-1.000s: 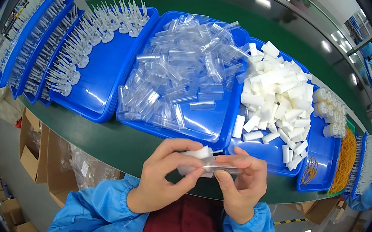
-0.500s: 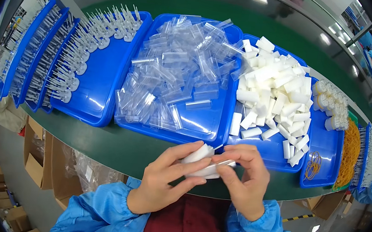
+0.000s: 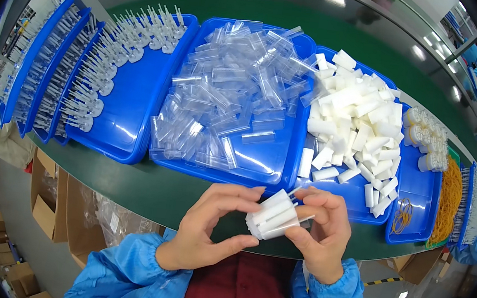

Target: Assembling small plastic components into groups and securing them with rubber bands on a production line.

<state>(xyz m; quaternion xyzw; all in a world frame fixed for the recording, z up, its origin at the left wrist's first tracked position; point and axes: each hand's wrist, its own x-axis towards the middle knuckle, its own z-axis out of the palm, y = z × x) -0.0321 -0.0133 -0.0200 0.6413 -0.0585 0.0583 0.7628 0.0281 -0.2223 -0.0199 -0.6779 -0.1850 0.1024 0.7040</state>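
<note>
In front of my chest I hold a small assembly [image 3: 273, 215]: white foam cylinders standing side by side on a pale round base, with thin white prongs sticking out past their ends. It is tilted, base toward the lower left, prongs toward the upper right. My left hand [image 3: 203, 224] curves round the base side, thumb low and fingers above. My right hand [image 3: 323, 232] pinches the prong side, its thumb on the lower edge; some of its fingertips are hidden behind the prongs. Just beyond is a blue tray [image 3: 349, 206] heaped with white foam cylinders [image 3: 351, 117].
Left of the foam stands a blue tray [image 3: 254, 161] of clear plastic sleeves [image 3: 222, 88]. Further left are stacked trays with pronged bases [image 3: 105, 78]. To the right are round clear-and-white parts [image 3: 425, 135] and yellow rubber bands [image 3: 450, 191]. Cardboard boxes [image 3: 75, 213] stand below the table edge.
The assembly has turned, so its foam cylinders, base and prongs now show. My left fingers have spread wider around it, and my right hand has shifted slightly right.
</note>
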